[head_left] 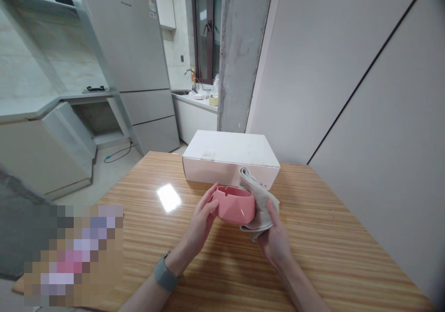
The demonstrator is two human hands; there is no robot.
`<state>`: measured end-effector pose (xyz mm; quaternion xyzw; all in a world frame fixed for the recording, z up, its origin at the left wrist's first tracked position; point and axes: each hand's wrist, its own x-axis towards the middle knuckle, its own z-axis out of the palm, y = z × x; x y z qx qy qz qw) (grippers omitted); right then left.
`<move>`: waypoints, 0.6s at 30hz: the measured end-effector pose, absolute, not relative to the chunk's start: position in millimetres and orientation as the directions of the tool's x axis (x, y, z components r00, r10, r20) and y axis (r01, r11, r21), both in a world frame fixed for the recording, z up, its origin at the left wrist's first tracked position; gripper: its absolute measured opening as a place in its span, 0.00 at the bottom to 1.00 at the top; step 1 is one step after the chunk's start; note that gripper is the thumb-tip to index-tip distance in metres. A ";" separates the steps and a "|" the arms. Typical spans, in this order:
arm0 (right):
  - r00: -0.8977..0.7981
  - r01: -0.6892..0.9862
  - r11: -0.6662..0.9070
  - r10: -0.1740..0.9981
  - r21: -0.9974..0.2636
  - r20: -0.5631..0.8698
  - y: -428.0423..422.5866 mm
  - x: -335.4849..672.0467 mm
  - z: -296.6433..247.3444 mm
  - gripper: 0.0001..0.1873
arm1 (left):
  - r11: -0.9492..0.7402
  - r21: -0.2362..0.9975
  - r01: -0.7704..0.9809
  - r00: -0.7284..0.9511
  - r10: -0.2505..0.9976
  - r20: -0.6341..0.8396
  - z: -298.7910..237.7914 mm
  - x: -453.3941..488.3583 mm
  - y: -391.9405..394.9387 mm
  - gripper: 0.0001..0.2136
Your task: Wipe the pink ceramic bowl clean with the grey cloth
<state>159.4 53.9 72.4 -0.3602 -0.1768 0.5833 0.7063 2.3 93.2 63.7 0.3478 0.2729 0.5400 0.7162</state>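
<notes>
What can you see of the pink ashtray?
The pink ashtray is a squat, round bowl with faceted outer walls and a smooth satin finish, possibly ceramic. A cigarette notch shows in its rim. It sits roughly level, apparently lifted above the wooden table, though contact cannot be ruled out. The left hand grips its left side, while a beige cloth, held by the right hand, covers its right side. It looks intact.

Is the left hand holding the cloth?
No, the left hand grips the pink ashtray, while the right hand presses the beige cloth against it.
</notes>
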 end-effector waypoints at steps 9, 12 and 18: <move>0.203 -0.643 -0.035 0.956 -0.765 -0.214 49.8 155.8 80.8 0.21 | 0.116 0.855 -0.506 0.302 0.952 0.050 55.7 6.3 87.0 0.33; 0.153 -0.667 -0.066 0.963 -0.742 -0.223 50.3 153.4 79.7 0.23 | 0.155 0.828 -0.539 0.337 0.941 0.043 56.5 6.0 85.4 0.34; 0.154 -0.684 -0.060 0.962 -0.727 -0.224 54.7 152.7 71.2 0.25 | 0.238 0.777 -0.583 0.276 0.957 -0.087 61.9 7.5 84.7 0.25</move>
